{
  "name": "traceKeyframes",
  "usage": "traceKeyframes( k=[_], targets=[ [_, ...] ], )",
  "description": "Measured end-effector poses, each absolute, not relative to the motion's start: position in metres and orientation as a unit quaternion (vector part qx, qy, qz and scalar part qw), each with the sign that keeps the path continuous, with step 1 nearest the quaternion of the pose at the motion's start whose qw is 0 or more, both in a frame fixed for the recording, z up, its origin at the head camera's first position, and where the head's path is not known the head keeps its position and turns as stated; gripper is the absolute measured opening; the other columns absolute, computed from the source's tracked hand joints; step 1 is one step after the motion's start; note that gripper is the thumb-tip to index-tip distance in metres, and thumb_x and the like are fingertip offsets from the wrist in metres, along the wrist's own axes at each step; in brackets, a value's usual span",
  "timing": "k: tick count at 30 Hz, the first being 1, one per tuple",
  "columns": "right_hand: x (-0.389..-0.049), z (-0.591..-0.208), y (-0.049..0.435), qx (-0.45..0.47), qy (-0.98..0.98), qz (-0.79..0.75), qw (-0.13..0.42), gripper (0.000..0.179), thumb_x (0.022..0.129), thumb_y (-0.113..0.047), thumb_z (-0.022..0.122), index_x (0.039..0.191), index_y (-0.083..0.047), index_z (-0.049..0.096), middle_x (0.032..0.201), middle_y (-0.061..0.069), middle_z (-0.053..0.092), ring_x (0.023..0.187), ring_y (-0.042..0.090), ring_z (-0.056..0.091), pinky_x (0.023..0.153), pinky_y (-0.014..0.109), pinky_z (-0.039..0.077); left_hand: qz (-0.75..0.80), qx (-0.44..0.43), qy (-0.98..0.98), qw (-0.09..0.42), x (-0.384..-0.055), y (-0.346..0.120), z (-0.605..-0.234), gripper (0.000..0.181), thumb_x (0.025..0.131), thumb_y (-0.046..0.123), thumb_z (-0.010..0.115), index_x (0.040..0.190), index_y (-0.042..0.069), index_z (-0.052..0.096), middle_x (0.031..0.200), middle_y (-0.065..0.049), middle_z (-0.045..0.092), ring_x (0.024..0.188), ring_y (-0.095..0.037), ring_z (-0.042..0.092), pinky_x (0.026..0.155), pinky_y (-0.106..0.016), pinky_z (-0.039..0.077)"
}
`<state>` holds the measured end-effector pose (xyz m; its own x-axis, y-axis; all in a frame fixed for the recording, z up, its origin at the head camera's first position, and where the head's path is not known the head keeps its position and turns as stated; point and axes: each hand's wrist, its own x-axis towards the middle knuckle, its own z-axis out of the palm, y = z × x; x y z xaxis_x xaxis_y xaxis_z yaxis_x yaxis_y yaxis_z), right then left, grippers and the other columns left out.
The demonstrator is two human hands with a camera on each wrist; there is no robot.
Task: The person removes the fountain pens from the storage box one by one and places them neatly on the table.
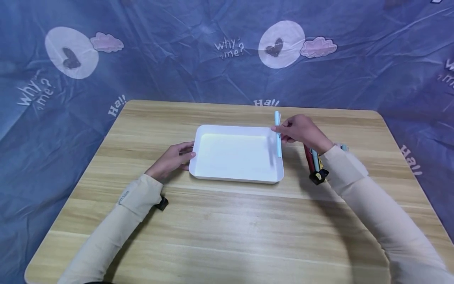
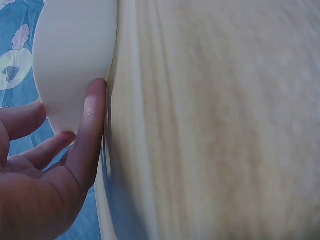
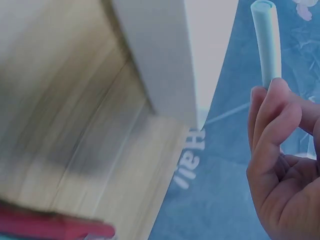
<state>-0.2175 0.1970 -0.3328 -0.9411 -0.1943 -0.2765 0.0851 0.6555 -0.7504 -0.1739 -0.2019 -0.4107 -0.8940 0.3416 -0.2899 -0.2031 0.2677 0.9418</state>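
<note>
My left hand [image 1: 172, 159] holds the left end of a shallow white tray [image 1: 235, 178]. In the left wrist view the thumb meets the rim of the tray [image 2: 75, 55] while the fingers [image 2: 90, 125] lie against its end wall. Over the tray's right edge, my right hand [image 1: 301, 130] pinches a light blue pen [image 1: 278, 146] between thumb and fingers. The pen stands nearly lengthwise to the tray's short side, its clip toward the back. The right wrist view shows one end of the pen [image 3: 268, 45] rising above the fingertips.
Several pens, including a red pen [image 1: 309, 159], lie right of the tray, partly covered by the right wrist and its black camera [image 1: 319, 176]. The wooden table [image 1: 227, 228] ends at a blue printed cloth [image 1: 177, 71] behind it.
</note>
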Motion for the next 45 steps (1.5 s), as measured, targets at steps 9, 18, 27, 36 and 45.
traceKeyframes(
  k=[9,18,27,36,45],
  targets=[
    [-0.227,-0.327,0.159,-0.037,0.879,-0.433,0.195,0.043,0.085,-0.042,0.070,0.090,0.001,0.067,0.077,0.011,0.067,0.069,0.018,0.065,0.075,0.040,0.058,0.602,0.049,0.764,0.227,-0.176,-0.205,-0.410,0.055,0.098,0.015,0.054,0.147,0.004,0.031,0.137,-0.020,0.043,0.112,-0.035,0.054,0.078,-0.039,0.058],
    [-0.231,-0.326,0.120,-0.064,0.867,-0.445,0.217,0.039,0.086,-0.039,0.069,0.083,0.000,0.068,0.073,0.012,0.066,0.066,0.019,0.062,0.072,0.039,0.058,0.602,0.052,0.763,0.229,-0.179,-0.206,-0.408,0.055,0.098,0.015,0.054,0.147,0.004,0.031,0.138,-0.019,0.043,0.113,-0.034,0.053,0.078,-0.039,0.058],
    [-0.237,-0.331,0.084,-0.074,0.845,-0.463,0.258,0.037,0.085,-0.037,0.071,0.082,0.000,0.068,0.069,0.009,0.064,0.058,0.013,0.057,0.064,0.029,0.055,0.604,0.058,0.759,0.235,-0.183,-0.207,-0.406,0.055,0.098,0.013,0.053,0.147,0.004,0.030,0.139,-0.018,0.042,0.113,-0.034,0.053,0.078,-0.039,0.058],
    [-0.241,-0.334,0.052,-0.093,0.828,-0.456,0.312,0.034,0.086,-0.033,0.071,0.080,0.000,0.065,0.065,0.007,0.063,0.055,0.012,0.056,0.048,0.016,0.043,0.606,0.050,0.757,0.237,-0.186,-0.210,-0.407,0.055,0.098,0.013,0.054,0.147,0.004,0.031,0.139,-0.017,0.041,0.113,-0.033,0.054,0.079,-0.039,0.058],
    [-0.251,-0.346,0.028,-0.074,0.820,-0.425,0.377,0.037,0.084,-0.036,0.072,0.065,-0.005,0.067,0.057,0.002,0.061,0.046,0.006,0.048,0.041,0.015,0.038,0.609,0.055,0.752,0.245,-0.189,-0.210,-0.405,0.054,0.098,0.012,0.052,0.146,0.004,0.031,0.138,-0.017,0.042,0.113,-0.033,0.054,0.080,-0.038,0.058]
  ],
)
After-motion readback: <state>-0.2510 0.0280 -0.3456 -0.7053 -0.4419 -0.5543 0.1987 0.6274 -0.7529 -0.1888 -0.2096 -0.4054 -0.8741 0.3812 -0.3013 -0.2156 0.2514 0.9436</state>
